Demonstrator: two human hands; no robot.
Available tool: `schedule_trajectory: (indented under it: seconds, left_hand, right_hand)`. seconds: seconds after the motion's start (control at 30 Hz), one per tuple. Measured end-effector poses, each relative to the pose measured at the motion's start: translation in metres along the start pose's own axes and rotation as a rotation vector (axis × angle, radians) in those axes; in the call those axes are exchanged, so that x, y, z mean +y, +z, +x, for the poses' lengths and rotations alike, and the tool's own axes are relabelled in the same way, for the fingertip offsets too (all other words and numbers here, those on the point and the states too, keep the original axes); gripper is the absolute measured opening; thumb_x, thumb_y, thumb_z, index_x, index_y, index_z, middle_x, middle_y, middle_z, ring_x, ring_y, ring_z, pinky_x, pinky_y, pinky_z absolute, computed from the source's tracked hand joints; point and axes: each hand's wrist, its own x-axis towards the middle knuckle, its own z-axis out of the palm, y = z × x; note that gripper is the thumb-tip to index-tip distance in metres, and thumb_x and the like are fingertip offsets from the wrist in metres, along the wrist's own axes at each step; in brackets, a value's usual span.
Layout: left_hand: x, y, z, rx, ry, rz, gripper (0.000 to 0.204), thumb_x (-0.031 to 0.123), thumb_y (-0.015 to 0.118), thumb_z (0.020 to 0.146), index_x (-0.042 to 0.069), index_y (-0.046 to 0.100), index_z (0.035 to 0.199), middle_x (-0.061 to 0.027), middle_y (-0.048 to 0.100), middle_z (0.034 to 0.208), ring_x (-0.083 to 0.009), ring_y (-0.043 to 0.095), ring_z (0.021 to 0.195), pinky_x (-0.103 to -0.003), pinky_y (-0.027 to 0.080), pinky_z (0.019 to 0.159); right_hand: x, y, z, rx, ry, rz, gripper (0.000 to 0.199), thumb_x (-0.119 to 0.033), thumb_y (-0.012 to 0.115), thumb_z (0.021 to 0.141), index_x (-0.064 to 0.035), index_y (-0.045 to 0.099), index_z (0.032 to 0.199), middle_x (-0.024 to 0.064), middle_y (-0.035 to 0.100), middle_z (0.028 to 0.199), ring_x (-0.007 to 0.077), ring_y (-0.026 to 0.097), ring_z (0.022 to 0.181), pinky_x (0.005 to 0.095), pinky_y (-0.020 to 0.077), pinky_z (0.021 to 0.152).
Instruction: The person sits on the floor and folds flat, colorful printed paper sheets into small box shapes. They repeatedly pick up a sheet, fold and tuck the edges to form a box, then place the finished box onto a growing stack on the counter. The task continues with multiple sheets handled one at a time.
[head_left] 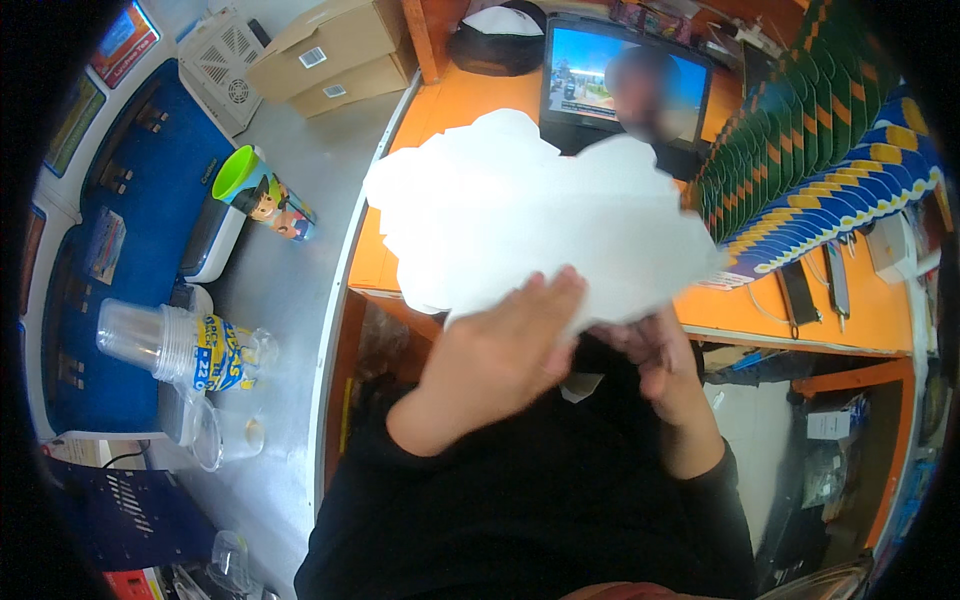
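A wide white paper cutout with a scalloped, cloud-like outline lies in front of me, over the orange desk's near edge. Flat across its lower part rests my left hand, fingers stretched out and slightly blurred. My right hand is at the lower right edge of the cutout, palm turned up, its fingers curled at the edge and their tips partly hidden. A small pale scrap shows against my dark clothing, between the hands.
A laptop stands at the back of the orange desk. Fanned patterned pieces, green and blue, rise at the right, near two phones. On the grey counter at left are a green cup, stacked plastic cups and cardboard boxes.
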Motion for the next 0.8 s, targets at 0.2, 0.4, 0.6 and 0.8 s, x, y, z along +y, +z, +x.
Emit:
schedule_trajectory:
  seconds: [0.2, 0.4, 0.6, 0.8]
  left_hand:
    - [0.022, 0.02, 0.001, -0.101, 0.04, -0.047, 0.047, 0.023, 0.068, 0.086, 0.0, 0.059, 0.126, -0.0186, 0.062, 0.127, -0.0351, 0.062, 0.115, -0.039, 0.054, 0.091]
    - [-0.024, -0.02, -0.014, 0.633, -0.065, -0.143, 0.049, 0.025, 0.065, 0.089, -0.008, 0.058, 0.125, -0.0247, 0.061, 0.127, -0.0318, 0.062, 0.116, -0.041, 0.048, 0.1]
    - [-0.055, -0.018, -0.01, 0.108, -0.299, -1.478, 0.079, 0.062, 0.038, 0.097, -0.003, 0.038, 0.142, -0.0159, 0.049, 0.142, -0.0251, 0.047, 0.131, -0.038, 0.036, 0.109]
    - [-0.013, 0.031, -0.021, 0.46, -0.177, -2.258, 0.075, 0.064, 0.039, 0.096, 0.014, 0.027, 0.151, -0.01, 0.039, 0.149, -0.0255, 0.044, 0.131, -0.039, 0.036, 0.11]
  right_hand:
    - [0.005, 0.011, 0.002, 0.57, 0.256, -0.16, 0.054, -0.024, 0.073, 0.088, 0.0033, 0.05, 0.128, 0.0135, 0.058, 0.122, 0.022, 0.056, 0.111, 0.0358, 0.046, 0.094]
    - [-0.028, -0.046, -0.023, 0.641, -0.036, -0.284, 0.066, -0.015, 0.079, 0.075, 0.0035, 0.048, 0.13, 0.0144, 0.059, 0.121, 0.0253, 0.058, 0.11, 0.037, 0.0467, 0.094]
    - [-0.059, -0.07, -0.032, 0.292, -0.042, -0.33, 0.068, -0.012, 0.08, 0.07, 0.0034, 0.049, 0.128, 0.0141, 0.06, 0.116, 0.025, 0.059, 0.107, 0.0371, 0.0468, 0.092]
    - [-0.059, -0.041, -0.026, 0.564, -0.002, -0.444, 0.064, -0.013, 0.08, 0.073, 0.0039, 0.05, 0.127, 0.0141, 0.06, 0.114, 0.0241, 0.059, 0.102, 0.0361, 0.0483, 0.088]
